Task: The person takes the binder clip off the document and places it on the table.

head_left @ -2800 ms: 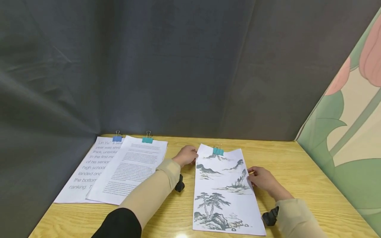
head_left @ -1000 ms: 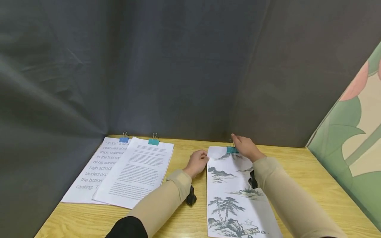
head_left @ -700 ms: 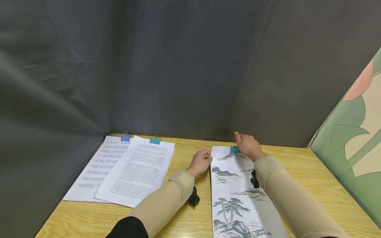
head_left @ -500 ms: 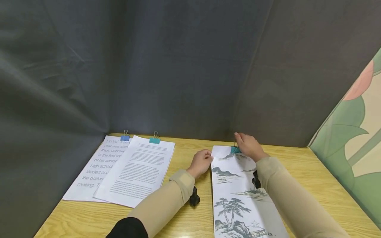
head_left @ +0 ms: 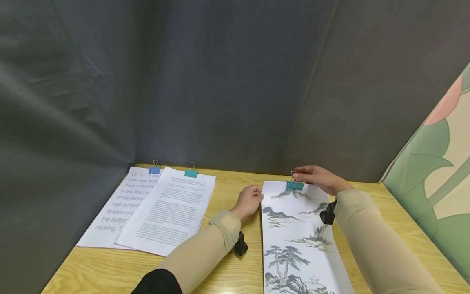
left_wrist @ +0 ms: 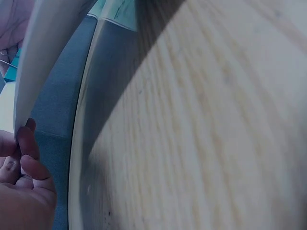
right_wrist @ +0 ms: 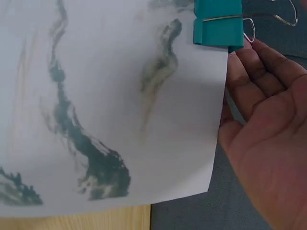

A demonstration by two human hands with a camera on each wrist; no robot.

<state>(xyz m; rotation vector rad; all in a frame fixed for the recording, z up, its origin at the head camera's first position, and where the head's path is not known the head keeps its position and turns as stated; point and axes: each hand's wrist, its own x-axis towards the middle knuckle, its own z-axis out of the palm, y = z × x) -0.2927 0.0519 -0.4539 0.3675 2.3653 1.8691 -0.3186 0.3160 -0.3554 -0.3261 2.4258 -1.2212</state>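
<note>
A paper stack printed with ink landscapes [head_left: 282, 234] lies on the right half of the table. A teal binder clip [head_left: 295, 186] grips its top edge, with wire handles standing up. My left hand [head_left: 247, 203] pinches the stack's upper left edge; in the left wrist view, its thumb and fingers [left_wrist: 29, 165] close on the paper there. My right hand [head_left: 323, 180] is at the upper right, fingertips at the clip's wire handle. In the right wrist view, loosely extended fingers [right_wrist: 254, 72] reach past the paper edge below the clip [right_wrist: 218, 24], their tips partly hidden.
Two clipped text stacks overlap on the left: a large-print one [head_left: 110, 212] with a blue clip [head_left: 154, 170] under a small-print one [head_left: 165, 216] with a teal clip [head_left: 191, 173]. A dark curtain [head_left: 220, 90] stands behind the wooden table [head_left: 227, 275].
The painted stack has shifted right in view since the oldest frame. My right hand went from its right edge up over the clip, then drew back rightward, uncovering the clip. My left hand keeps its pinch.
</note>
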